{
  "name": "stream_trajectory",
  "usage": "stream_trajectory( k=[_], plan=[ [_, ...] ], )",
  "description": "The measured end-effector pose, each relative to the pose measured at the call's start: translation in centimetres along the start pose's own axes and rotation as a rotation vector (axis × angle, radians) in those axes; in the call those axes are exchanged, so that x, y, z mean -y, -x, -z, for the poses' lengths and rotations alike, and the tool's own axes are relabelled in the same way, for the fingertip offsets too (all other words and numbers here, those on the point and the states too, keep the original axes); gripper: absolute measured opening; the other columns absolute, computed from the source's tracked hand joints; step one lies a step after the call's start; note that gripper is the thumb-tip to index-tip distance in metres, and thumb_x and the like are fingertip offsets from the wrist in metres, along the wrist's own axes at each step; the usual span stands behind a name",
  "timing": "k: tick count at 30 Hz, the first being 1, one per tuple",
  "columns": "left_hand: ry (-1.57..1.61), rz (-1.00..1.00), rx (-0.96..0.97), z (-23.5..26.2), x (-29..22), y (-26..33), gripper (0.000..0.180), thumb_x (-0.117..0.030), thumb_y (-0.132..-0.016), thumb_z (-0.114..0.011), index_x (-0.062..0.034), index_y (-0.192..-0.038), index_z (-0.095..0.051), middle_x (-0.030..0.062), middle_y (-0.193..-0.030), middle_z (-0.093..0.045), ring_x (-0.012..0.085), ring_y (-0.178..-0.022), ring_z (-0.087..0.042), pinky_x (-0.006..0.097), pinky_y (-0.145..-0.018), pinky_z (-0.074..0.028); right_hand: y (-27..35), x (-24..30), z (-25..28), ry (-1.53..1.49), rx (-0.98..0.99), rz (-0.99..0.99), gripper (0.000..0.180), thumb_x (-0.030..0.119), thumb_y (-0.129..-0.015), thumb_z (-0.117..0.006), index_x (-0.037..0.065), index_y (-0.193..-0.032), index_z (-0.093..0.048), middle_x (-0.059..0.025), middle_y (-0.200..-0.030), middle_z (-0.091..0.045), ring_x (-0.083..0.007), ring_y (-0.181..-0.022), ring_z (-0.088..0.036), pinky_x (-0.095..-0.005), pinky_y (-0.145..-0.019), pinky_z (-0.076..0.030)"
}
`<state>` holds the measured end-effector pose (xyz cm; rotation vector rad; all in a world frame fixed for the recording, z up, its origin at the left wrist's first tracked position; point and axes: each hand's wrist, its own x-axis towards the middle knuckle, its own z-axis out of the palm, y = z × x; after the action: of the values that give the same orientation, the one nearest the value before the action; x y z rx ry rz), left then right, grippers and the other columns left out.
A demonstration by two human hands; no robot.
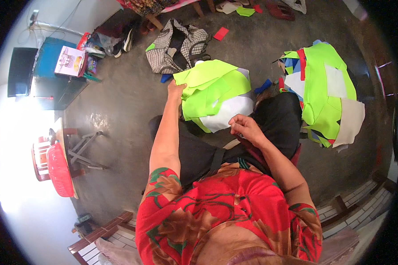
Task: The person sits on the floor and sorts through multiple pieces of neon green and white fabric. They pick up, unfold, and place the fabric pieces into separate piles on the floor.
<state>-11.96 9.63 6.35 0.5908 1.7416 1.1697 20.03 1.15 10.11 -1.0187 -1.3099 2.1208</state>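
A bundle of neon-green fabric pieces (210, 88) is held over the lap, just in front of the checked bag (174, 44). Its far left edge is pinched closed by the left hand (177, 90); its white lower piece is gripped by the right hand (243, 126).

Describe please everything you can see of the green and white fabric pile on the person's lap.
The fabric pile is a loose stack of flat cut pieces, neon yellow-green on top, with one white piece at its lower right. It looks like thin cloth. It rests on the dark-clothed knees. The left hand holds its left edge; the right hand touches the white piece.
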Motion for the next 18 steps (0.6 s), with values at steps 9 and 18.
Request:
stream_trajectory(
  k=[9, 18],
  plan=[
    [-0.035, -0.138, -0.035, 2.4, -1.3, 0.0, 0.035, 0.007, -0.074, -0.06, 0.0019, -0.108, -0.054, 0.0109, -0.098, -0.063, 0.0189, -0.083, -0.062, 0.03, -0.072, -0.049, -0.4, -1.0, 0.1, -0.07, -0.002, 0.008, 0.012, 0.011, -0.087, -0.053, 0.003, -0.095, -0.056, -0.001, -0.075, -0.057, -0.0081, -0.066, -0.054, -0.0217, -0.062, -0.043],
    [-0.759, -0.278, -0.534, 3.5, 1.5, 0.4, 0.053, -0.011, -0.074, -0.068, -0.0079, -0.121, -0.045, 0.0138, -0.115, -0.055, 0.0301, -0.103, -0.054, 0.04, -0.086, -0.045, -0.4, -0.6, 0.0, -0.007, -0.003, -0.025, 0.013, 0.013, -0.087, -0.054, 0.004, -0.096, -0.056, -0.0013, -0.075, -0.058, -0.0088, -0.069, -0.055, -0.0219, -0.064, -0.043]
  ],
)
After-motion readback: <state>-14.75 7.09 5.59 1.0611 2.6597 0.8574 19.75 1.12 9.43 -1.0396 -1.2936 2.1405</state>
